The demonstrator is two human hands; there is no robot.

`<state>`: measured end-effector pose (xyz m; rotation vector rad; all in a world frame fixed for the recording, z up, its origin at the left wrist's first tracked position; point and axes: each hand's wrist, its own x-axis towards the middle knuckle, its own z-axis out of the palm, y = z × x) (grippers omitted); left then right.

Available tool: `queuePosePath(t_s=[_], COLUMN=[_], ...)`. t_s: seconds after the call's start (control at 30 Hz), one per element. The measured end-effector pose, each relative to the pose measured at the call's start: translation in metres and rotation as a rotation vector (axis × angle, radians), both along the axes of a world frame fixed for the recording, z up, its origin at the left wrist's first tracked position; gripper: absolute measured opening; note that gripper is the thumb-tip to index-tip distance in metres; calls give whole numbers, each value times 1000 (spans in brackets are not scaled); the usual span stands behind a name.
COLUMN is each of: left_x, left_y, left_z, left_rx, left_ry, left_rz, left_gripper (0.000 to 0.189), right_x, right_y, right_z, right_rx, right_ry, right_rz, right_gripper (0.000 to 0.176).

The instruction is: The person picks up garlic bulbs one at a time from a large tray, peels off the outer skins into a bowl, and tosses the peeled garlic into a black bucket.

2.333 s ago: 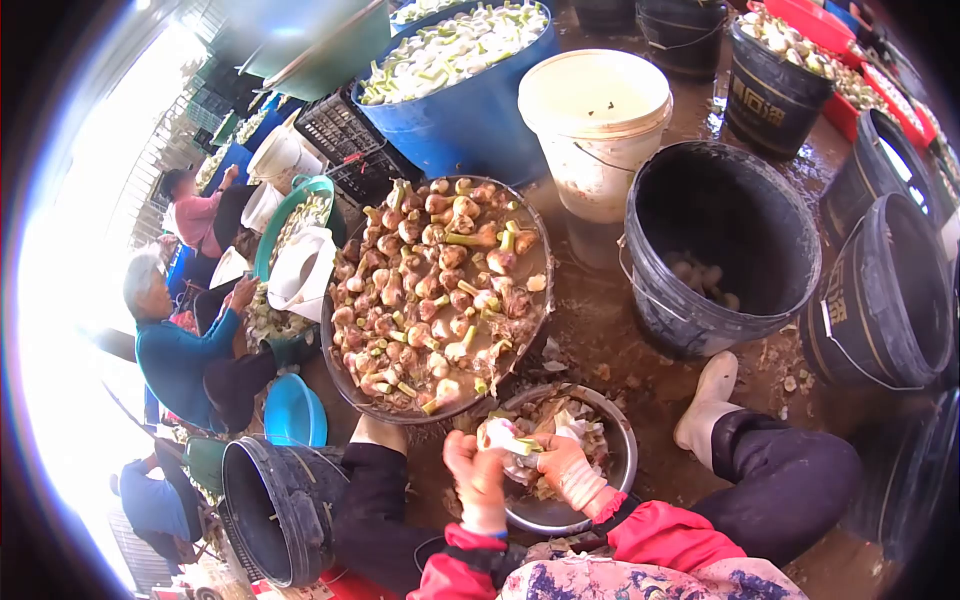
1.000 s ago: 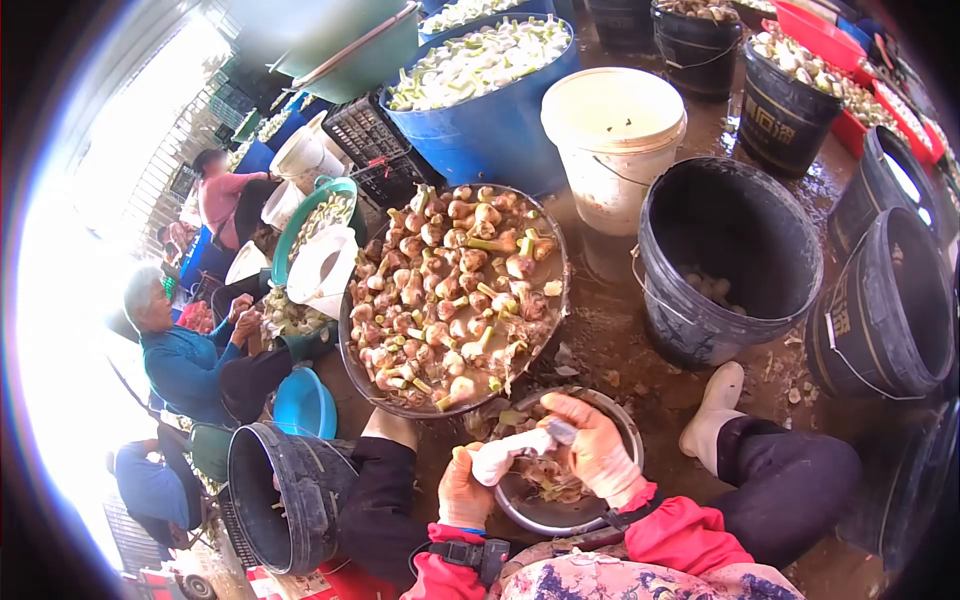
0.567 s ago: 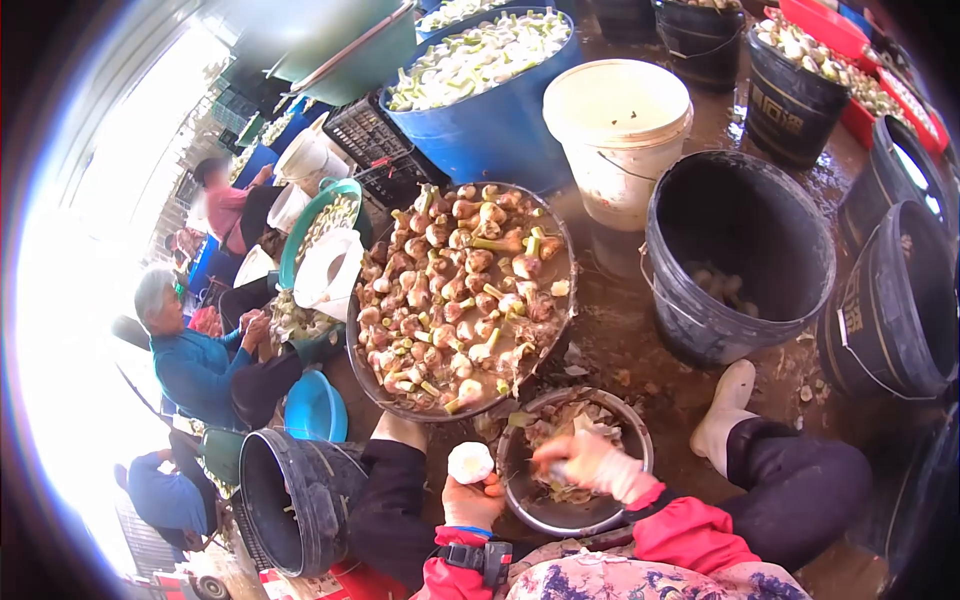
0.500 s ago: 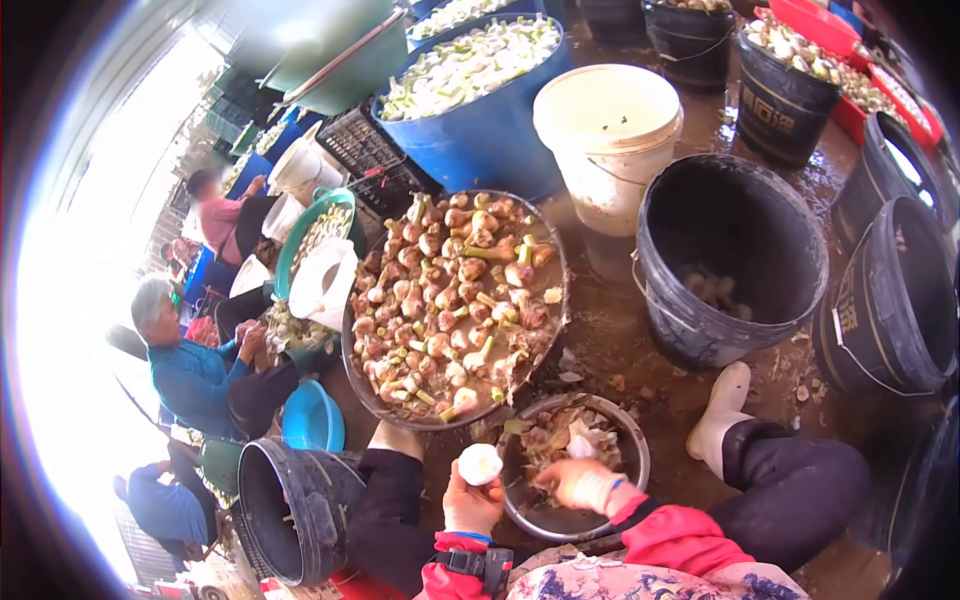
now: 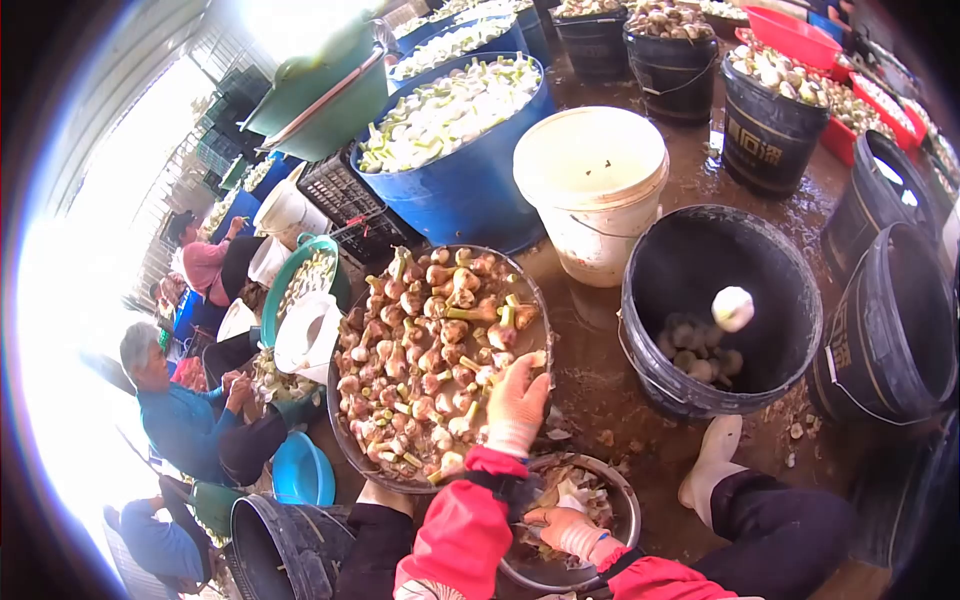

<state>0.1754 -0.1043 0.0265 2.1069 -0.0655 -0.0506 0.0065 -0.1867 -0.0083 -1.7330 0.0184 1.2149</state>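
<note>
Examining the hands, we found the left hand (image 5: 515, 405) open and empty, fingers loosely spread, over the near edge of the garlic basin (image 5: 337, 440). The right hand (image 5: 562, 528) lay among peelings in the metal bowl (image 5: 630, 500); we could not tell its grip. The peeled garlic bulb (image 5: 733, 308) appeared in mid-air inside the mouth of the black bucket (image 5: 660, 395), well apart from both hands.

At bottom centre of the frame, a bright red, smooth jacket sleeve (image 5: 458, 535) ends in a dark strap (image 5: 505, 487) at the wrist of the left hand (image 5: 517, 405). The right hand (image 5: 560, 528) has a white ribbed cuff (image 5: 585, 543) below a second red sleeve (image 5: 650, 582). At lower right, dark trousers (image 5: 790, 520) meet a white rubber boot (image 5: 712, 455).
</note>
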Motion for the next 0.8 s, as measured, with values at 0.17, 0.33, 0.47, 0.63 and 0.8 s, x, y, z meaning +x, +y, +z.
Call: queuePosePath(t_s=[0.17,0.33,0.47,0.63,0.8], left_x=[18,61,41,36,63], left_y=[76,165,130,43,72], left_z=[-31,-26,8,2,-63], left_rx=[1087,1145,757,1080,659], left_ry=[-157,302,-211,387,276], left_rz=[-359,-140,53,-176,-142], left_gripper=[57,28,19,55,43], right_x=[-6,-5,0,-12,-4], right_y=[-2,-10,-16,-4,-6], right_z=[-38,-51,-26,-52,-38], right_rx=[-3,52,16,76,44], right_ry=[-100,-1,10,-157,-53], right_rz=[-78,-267,-265,-335,-339], right_gripper=[49,51,46,45,40])
